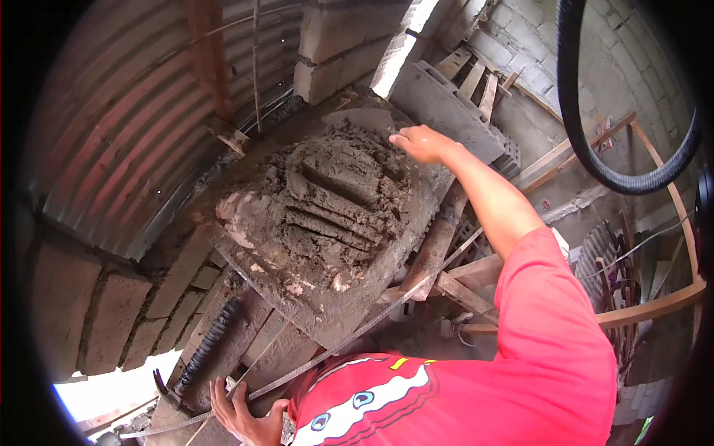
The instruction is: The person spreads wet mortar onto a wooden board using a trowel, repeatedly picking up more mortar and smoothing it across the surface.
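At the far edge of the mortar board (327, 312), my right hand (424, 143) is closed round the handle of a trowel, whose blade (349, 117) lies against the back of a heap of wet grey mortar (335, 201). Grooves run across the heap. My left hand (245, 412) is down at the lower left, fingers apart and bent, beside a thin long rod (301, 369) that crosses the planks (262, 338). A hammer (212, 342) with a black wrapped handle lies just above that hand.
Corrugated sheeting (126, 126) and a block wall (137, 312) border the left. Hollow blocks (446, 104) stand beyond the board. Timber frames (632, 316) and loose sticks fill the right side. A thick black hose or cable (610, 175) loops at the upper right.
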The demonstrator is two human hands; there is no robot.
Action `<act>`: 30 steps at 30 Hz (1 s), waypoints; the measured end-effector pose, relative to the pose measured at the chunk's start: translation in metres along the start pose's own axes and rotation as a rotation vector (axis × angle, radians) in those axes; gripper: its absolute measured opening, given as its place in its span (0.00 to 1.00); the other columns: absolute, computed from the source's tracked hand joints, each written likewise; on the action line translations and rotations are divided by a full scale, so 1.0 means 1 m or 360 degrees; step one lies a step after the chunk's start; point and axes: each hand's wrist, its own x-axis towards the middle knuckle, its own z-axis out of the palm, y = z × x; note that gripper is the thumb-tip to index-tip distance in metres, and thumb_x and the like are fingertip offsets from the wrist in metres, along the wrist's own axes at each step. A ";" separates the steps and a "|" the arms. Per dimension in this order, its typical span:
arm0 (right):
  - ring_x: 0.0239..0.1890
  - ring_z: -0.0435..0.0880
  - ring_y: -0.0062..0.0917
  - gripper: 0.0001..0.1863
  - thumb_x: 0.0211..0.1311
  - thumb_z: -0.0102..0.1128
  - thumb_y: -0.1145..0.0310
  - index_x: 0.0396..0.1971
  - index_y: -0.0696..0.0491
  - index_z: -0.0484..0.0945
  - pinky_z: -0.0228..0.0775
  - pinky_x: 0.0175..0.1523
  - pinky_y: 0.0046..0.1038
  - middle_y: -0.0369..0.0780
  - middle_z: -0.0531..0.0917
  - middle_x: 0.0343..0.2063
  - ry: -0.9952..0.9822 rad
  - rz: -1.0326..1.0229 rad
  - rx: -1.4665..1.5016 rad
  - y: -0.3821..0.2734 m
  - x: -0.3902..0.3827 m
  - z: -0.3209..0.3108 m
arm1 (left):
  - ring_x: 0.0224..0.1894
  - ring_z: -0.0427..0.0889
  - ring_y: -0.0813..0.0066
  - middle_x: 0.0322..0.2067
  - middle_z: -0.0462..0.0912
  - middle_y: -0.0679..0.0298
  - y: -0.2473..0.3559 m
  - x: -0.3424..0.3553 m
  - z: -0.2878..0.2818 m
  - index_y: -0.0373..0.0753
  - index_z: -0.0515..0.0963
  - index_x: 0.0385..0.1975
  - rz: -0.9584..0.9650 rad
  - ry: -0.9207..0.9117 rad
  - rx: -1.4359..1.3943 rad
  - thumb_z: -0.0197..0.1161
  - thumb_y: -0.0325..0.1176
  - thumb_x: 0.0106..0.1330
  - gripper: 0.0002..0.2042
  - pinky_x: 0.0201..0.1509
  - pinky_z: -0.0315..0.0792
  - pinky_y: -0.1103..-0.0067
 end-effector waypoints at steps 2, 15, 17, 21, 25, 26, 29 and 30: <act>0.50 0.85 0.59 0.33 0.84 0.45 0.41 0.45 0.61 0.81 0.75 0.57 0.52 0.60 0.87 0.41 0.0069 -0.0067 0.0033 0.001 -0.014 0.006 | 0.69 0.77 0.40 0.68 0.79 0.44 -0.004 -0.003 0.007 0.41 0.86 0.56 -0.0006 0.0063 -0.0039 0.73 0.73 0.58 0.40 0.71 0.73 0.49; 0.37 0.87 0.59 0.16 0.70 0.61 0.65 0.47 0.60 0.69 0.79 0.44 0.58 0.57 0.85 0.31 0.0176 -0.0078 -0.0192 -0.102 -0.155 0.010 | 0.72 0.75 0.44 0.69 0.78 0.47 -0.004 -0.005 0.003 0.45 0.87 0.56 -0.0046 -0.0018 -0.0057 0.75 0.72 0.55 0.40 0.75 0.68 0.49; 0.34 0.90 0.55 0.16 0.66 0.58 0.72 0.49 0.63 0.67 0.85 0.40 0.53 0.56 0.86 0.30 0.0200 0.0008 -0.0205 -0.130 -0.171 0.038 | 0.72 0.75 0.44 0.69 0.78 0.47 -0.004 -0.006 0.004 0.45 0.87 0.56 -0.0060 -0.0002 -0.0060 0.75 0.72 0.55 0.39 0.75 0.68 0.50; 0.29 0.93 0.42 0.18 0.64 0.60 0.75 0.50 0.65 0.67 0.87 0.33 0.39 0.52 0.86 0.30 0.0295 0.0047 -0.0343 -0.181 -0.195 0.092 | 0.71 0.75 0.44 0.69 0.78 0.47 -0.001 -0.003 0.005 0.45 0.87 0.56 -0.0069 -0.0034 -0.0062 0.76 0.71 0.55 0.39 0.75 0.67 0.50; 0.31 0.92 0.45 0.19 0.63 0.60 0.74 0.50 0.65 0.68 0.88 0.36 0.42 0.52 0.86 0.29 0.0330 0.0004 -0.0335 -0.183 -0.183 0.106 | 0.77 0.67 0.38 0.74 0.71 0.48 -0.014 -0.022 0.016 0.39 0.81 0.53 -0.0126 -0.0161 -0.0009 0.74 0.75 0.53 0.43 0.77 0.60 0.46; 0.34 0.90 0.53 0.20 0.63 0.59 0.73 0.51 0.64 0.67 0.85 0.39 0.49 0.57 0.86 0.30 0.0213 0.0022 -0.0112 -0.178 -0.179 0.092 | 0.77 0.67 0.38 0.74 0.71 0.48 -0.015 -0.022 0.015 0.39 0.81 0.53 -0.0119 -0.0144 -0.0010 0.74 0.75 0.53 0.43 0.77 0.60 0.46; 0.40 0.88 0.58 0.20 0.67 0.63 0.62 0.54 0.54 0.73 0.80 0.47 0.56 0.56 0.88 0.33 0.0179 0.0016 0.0169 -0.155 -0.182 0.043 | 0.75 0.70 0.39 0.73 0.73 0.48 -0.014 -0.024 0.010 0.39 0.81 0.53 -0.0125 -0.0111 -0.0011 0.73 0.77 0.52 0.44 0.76 0.62 0.47; 0.41 0.89 0.56 0.18 0.68 0.66 0.58 0.52 0.51 0.77 0.80 0.45 0.52 0.53 0.88 0.34 0.0225 -0.0015 0.0125 -0.154 -0.187 0.021 | 0.75 0.70 0.39 0.73 0.73 0.48 -0.013 -0.026 0.008 0.40 0.81 0.53 -0.0148 -0.0100 -0.0011 0.72 0.77 0.52 0.44 0.75 0.62 0.47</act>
